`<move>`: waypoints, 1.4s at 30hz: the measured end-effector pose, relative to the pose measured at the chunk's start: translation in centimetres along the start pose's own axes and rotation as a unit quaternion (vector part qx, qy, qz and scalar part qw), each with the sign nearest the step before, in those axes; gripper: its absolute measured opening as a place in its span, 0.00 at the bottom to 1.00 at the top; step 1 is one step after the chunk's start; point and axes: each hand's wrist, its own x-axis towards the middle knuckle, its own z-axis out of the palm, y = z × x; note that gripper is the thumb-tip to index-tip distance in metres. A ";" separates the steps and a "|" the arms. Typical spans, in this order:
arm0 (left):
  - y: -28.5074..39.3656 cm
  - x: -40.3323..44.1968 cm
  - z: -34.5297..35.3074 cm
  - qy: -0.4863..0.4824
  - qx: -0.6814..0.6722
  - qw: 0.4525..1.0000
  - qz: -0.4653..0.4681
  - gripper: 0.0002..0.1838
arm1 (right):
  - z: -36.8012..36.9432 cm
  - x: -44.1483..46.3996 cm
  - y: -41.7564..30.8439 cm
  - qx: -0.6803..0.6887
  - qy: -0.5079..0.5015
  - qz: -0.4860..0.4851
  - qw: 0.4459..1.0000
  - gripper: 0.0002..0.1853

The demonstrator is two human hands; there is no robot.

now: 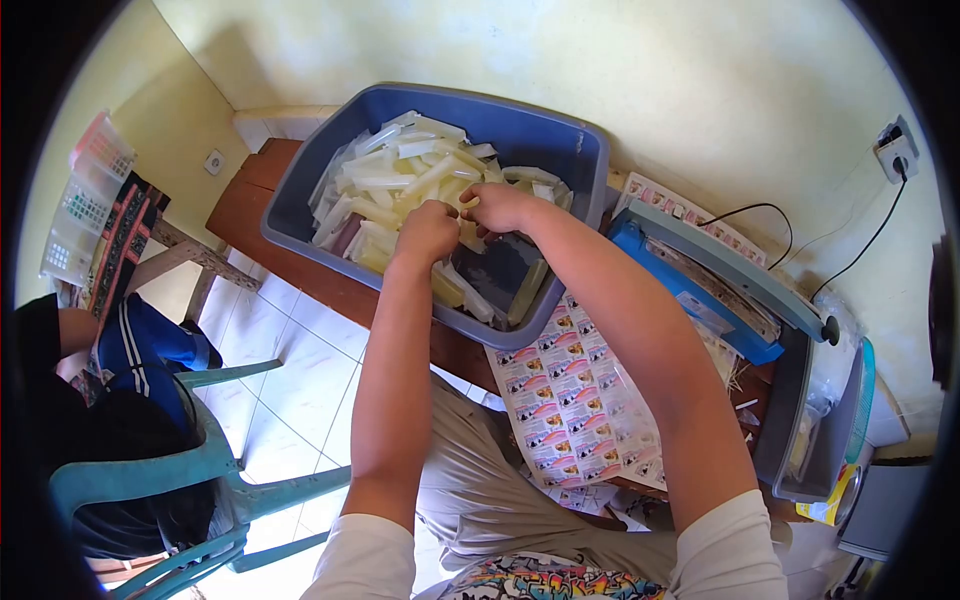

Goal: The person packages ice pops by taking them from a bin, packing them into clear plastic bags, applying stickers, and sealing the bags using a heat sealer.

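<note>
A deep grey-blue plastic tub (285, 205) holds a heap of pale yellow and whitish stick packets (385, 183) in clear plastic. Both my hands reach over its near right part, close together. My left hand (428, 232) is closed, its fingertips hidden behind the knuckles. Beside it my right hand (498, 208) is closed in a pinch, fingers curled toward the left. A pale yellow stick packet (471, 238) shows between and just below the fingers, and appears to be held there. Below my hands, part of the tub's dark bottom shows, with a few packets around it.
The tub stands on a brown wooden bench (262, 262) along the wall. Printed label sheets (570, 400) lie to its right, beside a blue sealing machine (690, 290) and a grey bin (790, 440). A person (110, 420) sits on a green chair (215, 450) at left.
</note>
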 end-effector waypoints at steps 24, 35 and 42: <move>12.3 -12.1 0.0 0.105 -0.200 0.895 0.384 0.19 | -3.8 -23.4 2.7 0.186 0.348 -0.217 0.893 0.18; 15.8 -21.2 12.6 -0.124 -0.152 0.861 0.469 0.24 | 1.1 -43.6 14.4 0.128 0.476 -0.083 0.866 0.13; 15.7 -24.2 17.6 -0.185 0.001 0.855 0.484 0.18 | 5.0 -48.7 18.5 0.105 0.487 -0.039 0.866 0.11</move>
